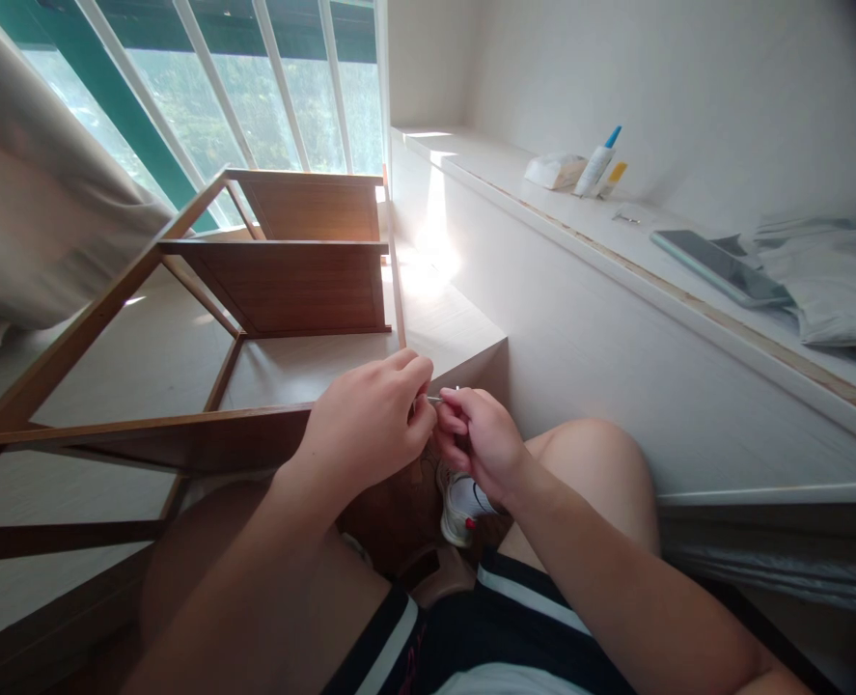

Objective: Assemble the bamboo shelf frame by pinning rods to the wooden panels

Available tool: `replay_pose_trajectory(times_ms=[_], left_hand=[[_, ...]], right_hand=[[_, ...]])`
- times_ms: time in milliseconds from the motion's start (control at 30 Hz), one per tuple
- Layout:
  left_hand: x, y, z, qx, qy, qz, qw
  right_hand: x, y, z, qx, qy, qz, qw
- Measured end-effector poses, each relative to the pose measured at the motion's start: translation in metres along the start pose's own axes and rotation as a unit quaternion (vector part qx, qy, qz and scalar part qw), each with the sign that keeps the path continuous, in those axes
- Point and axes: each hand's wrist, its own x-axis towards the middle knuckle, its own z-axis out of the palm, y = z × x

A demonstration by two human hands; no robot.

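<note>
My left hand (376, 415) is closed at the near right corner of a brown wooden rack frame (159, 425), its thumb and fingers pinched together. What lies inside that pinch is hidden. Facing it, my right hand (485, 434) has its fingers curled on a thin metal rod (434, 399). Only a short piece of the rod shows, spanning the gap between the two hands. The wooden frame lies in front of me and to my left, with brown panels (297, 285) set across it farther back.
A white ledge (579, 261) runs along the right. On it are a glue bottle with a blue tip (595, 169), a yellow-capped tube (614, 180), a small metal piece (625, 218), a phone (721, 265) and folded grey cloth (840, 275). A barred window and a curtain (43, 183) are ahead left.
</note>
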Motion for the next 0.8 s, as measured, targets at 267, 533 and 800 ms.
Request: replay_pose_trajectory(times_ms=[267, 533, 800], left_hand=[[0.001, 0.001, -0.001, -0.007, -0.011, 0.012, 1.000], [0.001, 0.001, -0.003, -0.004, -0.024, 0.004, 1.000], [0.002, 0.002, -0.004, -0.010, -0.033, -0.011, 0.999]], right_hand=[[0.000, -0.008, -0.002, -0.017, -0.007, 0.016, 1.000], [-0.001, -0.001, -0.022, -0.169, -0.028, 0.005, 0.985], [-0.065, -0.076, 0.010, -0.450, -0.021, -0.059, 0.891]])
